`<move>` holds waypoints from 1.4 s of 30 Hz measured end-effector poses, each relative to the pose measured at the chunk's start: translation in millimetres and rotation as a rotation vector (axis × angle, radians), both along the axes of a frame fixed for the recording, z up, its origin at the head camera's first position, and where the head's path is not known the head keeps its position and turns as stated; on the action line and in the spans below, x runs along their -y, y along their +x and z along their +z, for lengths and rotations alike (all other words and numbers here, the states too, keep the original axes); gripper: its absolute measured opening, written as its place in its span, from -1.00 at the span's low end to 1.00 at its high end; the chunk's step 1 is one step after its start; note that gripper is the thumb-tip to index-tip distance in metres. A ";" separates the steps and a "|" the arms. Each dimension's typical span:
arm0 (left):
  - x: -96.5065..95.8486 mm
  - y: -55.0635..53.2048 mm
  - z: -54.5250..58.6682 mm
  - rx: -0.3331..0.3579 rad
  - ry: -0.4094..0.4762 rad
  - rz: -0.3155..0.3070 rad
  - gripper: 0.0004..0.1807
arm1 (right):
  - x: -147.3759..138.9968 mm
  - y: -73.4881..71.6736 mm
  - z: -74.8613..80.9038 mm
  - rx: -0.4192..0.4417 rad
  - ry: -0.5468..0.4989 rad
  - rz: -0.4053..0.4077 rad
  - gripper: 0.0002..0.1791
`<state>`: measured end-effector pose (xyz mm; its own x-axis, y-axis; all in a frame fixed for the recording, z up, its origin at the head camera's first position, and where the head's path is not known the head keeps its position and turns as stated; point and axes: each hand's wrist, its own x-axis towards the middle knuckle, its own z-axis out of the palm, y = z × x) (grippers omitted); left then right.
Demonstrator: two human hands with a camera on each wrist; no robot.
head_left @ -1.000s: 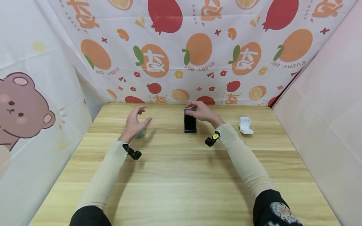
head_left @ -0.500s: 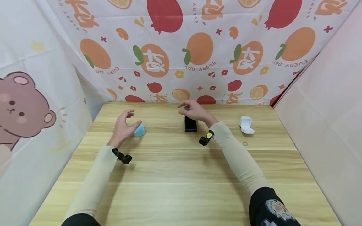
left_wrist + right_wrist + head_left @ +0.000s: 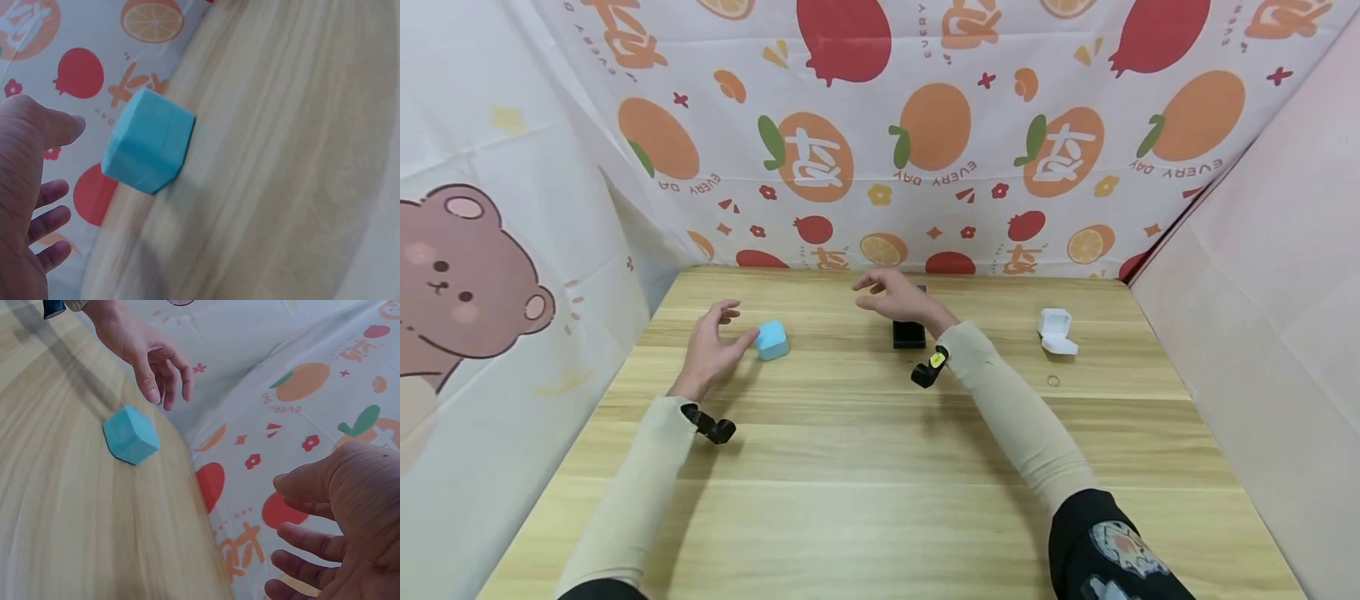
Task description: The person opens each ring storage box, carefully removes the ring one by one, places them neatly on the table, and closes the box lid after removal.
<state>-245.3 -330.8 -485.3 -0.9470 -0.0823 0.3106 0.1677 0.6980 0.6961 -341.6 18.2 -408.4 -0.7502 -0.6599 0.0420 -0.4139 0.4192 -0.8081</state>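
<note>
A small light-blue box (image 3: 772,341) with bevelled edges sits closed on the table. My left hand (image 3: 711,354) is just left of it, fingers loosely bent and thumb toward the box; in the left wrist view the thumb (image 3: 62,128) stands apart from the box (image 3: 150,140). My right hand (image 3: 898,297) hovers at the back of the table, holding nothing, with relaxed fingers. Behind and below it stands an open black box (image 3: 909,336), its upper part mostly hidden by the hand. The right wrist view shows both hands away from the blue box (image 3: 131,434).
A white ring box (image 3: 1057,332) stands open at the right, with a thin ring (image 3: 1053,381) lying in front of it. Patterned cloth (image 3: 880,150) rises along the table's back edge, and pale cloth walls flank both sides.
My left hand has drawn left and nearer, uncovering the blue box. From the top of the black box, my right hand has shifted left, its fingers moving off the blue edge.
</note>
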 end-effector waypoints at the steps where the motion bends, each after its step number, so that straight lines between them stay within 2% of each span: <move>1: 1.1 0.8 -1.9 -0.002 -0.004 0.001 -0.32 | 2.0 0.3 -1.1 0.011 -0.001 0.002 -0.67; 6: 2.8 5.8 -7.5 -0.001 0.002 -0.013 -0.33 | 11.5 1.9 -8.5 0.035 0.027 0.000 -0.67; 12: -2.6 13.6 -7.9 0.069 0.028 -0.047 -0.22 | 23.0 5.3 -17.1 0.035 0.038 0.028 -0.65; 18: -5.8 13.1 -13.9 0.110 0.038 -0.051 -0.16 | 34.2 8.7 -25.7 0.001 0.055 0.069 -0.65; 25: -8.1 12.5 -22.1 0.161 0.014 -0.041 -0.10 | 43.5 12.1 -37.8 0.047 0.085 0.065 -0.61; 33: -13.2 8.4 -23.5 0.132 -0.022 -0.037 -0.14 | 51.3 10.7 -43.8 0.076 0.070 0.052 -0.60; 42: -14.2 6.5 -30.4 0.105 -0.036 -0.047 -0.20 | 60.7 12.4 -53.8 0.115 0.069 0.062 -0.55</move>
